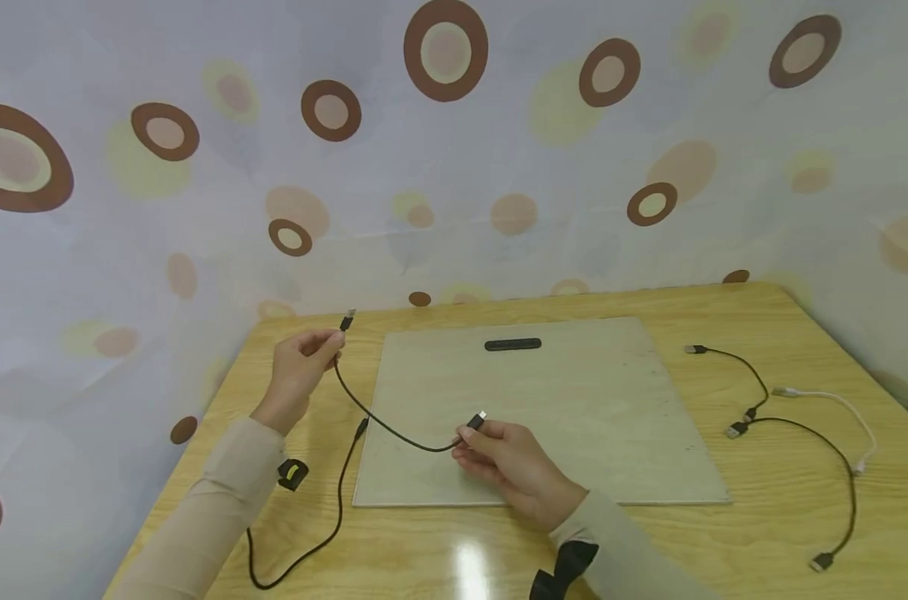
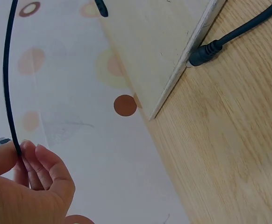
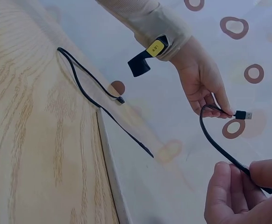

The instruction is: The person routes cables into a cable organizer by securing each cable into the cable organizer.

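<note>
Well, right sleeve [image 1: 630, 550]: black strap [image 1: 566, 567] is jutting from the cuff on my near side; it could catch a cable if I were sweeping low.
Loose black cable [image 1: 341, 500]: it is curving across the wood on my left, one connector lying at the board's edge; my left forearm could snag it by dropping onto it.
Right hand [image 1: 525, 467]: I am pinching the small-plug end between thumb and fingers, metal tip poking out; knocking that tip on the board could bend it.
Held black USB cable [image 1: 396, 434]: it is sagging between my two hands, above the board's left part; spreading my hands too far could strain its plug necks or tug one end free.
Left hand [image 1: 304, 367]: I am gripping the cord just behind its USB-A plug [image 1: 348, 320]; a thin pinch like this could slip under a pull.
Pale board [image 1: 574, 417]: it is lying flat, a dark rounded strip [image 1: 512, 344] sitting near its far edge.
Right-side cables: two black ones [image 1: 855, 500] and a white one [image 1: 857, 412] are lying with ends close together; lifting one carelessly could drag another.
Circle-patterned backdrop [image 1: 446, 183]: it is hanging behind the table.
</note>
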Demonstrator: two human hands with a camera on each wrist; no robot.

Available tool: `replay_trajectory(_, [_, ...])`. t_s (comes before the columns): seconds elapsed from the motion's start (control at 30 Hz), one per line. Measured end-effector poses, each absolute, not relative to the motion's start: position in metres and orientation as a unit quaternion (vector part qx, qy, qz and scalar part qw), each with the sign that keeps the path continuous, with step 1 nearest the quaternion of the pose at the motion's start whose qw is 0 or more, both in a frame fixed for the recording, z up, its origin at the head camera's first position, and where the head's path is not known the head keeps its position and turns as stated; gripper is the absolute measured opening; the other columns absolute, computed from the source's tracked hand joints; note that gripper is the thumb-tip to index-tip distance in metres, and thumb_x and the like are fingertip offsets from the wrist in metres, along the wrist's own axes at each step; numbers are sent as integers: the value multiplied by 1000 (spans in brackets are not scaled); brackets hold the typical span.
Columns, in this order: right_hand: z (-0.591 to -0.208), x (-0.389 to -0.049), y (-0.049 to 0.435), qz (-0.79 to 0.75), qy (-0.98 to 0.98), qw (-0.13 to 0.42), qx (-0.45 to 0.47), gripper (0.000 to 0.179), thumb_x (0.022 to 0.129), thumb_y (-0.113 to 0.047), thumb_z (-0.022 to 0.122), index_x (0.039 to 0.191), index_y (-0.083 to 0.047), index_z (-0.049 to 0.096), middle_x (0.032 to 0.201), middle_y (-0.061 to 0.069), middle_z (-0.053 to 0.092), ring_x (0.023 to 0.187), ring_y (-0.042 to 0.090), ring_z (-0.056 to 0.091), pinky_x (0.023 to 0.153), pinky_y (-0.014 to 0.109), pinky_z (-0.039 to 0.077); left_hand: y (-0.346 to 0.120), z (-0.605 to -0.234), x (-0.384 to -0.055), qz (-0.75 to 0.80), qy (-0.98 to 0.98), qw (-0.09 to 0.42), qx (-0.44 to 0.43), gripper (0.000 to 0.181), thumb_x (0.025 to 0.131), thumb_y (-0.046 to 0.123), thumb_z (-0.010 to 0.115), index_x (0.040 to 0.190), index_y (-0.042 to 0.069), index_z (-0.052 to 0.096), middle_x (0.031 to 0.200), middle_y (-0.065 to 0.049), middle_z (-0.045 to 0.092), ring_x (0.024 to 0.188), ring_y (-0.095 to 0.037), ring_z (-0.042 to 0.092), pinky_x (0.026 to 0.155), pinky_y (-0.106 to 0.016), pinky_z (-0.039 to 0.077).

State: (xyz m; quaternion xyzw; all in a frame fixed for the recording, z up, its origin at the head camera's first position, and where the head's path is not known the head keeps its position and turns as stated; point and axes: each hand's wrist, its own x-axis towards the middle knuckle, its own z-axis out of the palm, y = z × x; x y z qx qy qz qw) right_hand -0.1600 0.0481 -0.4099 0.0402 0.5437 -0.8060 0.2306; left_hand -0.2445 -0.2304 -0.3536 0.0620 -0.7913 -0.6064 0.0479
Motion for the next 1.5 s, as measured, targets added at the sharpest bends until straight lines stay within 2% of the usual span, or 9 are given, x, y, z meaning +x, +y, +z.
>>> replay_trajectory(0.17, [-409,-162,53,-810,542,221,50,36,93,-12,63,118,13,54,89,6,67,79,10,65,76,22,54,-227,-351,-245,-571,-817,53,56,39,94,29,62,120,-1,62,99,0,63,85,-7,58,83,-23,51])
replay_trajectory(0.33, [-408,-163,61,-812,539,218,58,35,94,-9,61,120,12,53,89,6,67,79,10,65,76,22,54,-226,-351,-247,-557,-827,44,53,37,93,31,64,117,3,65,96,4,61,87,-11,56,79,-25,50])
replay_trajectory(0.5, [-406,-165,71,-815,536,213,54,33,94,-8,61,119,12,53,90,5,66,80,9,65,77,21,54,-224,-351,-249,-560,-827,25,46,39,93,32,64,119,3,65,98,1,62,85,-11,57,77,-25,49])
replay_trajectory(0.77, [-405,-166,102,-815,545,196,34,17,94,-7,61,107,4,60,90,3,66,80,8,66,78,20,54,-210,-346,-261,-565,-825,-13,20,37,93,30,64,119,2,65,92,4,64,80,-10,59,78,-25,51])
replay_trajectory(0.9, [-403,-166,118,-812,552,189,34,11,94,-8,61,103,-1,62,92,3,67,83,9,67,80,21,53,-200,-343,-270,-558,-829,-31,5,34,94,26,64,116,1,66,95,-2,65,80,-10,60,77,-25,51])
replay_trajectory(1.17, [-404,-163,143,-809,560,172,44,25,95,-10,61,114,3,53,98,2,64,89,8,66,83,19,52,-171,-338,-285,-585,-808,-65,-10,27,95,14,61,113,-6,63,100,-16,65,73,-7,62,77,-26,55])
replay_trajectory(1.3, [-409,-159,152,-810,559,169,59,30,95,-11,60,120,4,50,103,2,61,90,6,64,85,19,51,-154,-341,-294,-588,-805,-77,-14,24,95,10,60,112,-8,63,98,-14,64,72,-7,62,75,-24,56])
replay_trajectory(1.5, [-414,-155,166,-808,555,173,91,39,96,-12,59,127,6,43,103,2,58,89,5,62,85,18,51,-127,-349,-310,-577,-811,-92,-31,24,95,8,60,111,-8,64,111,-19,63,75,-9,62,78,-25,55])
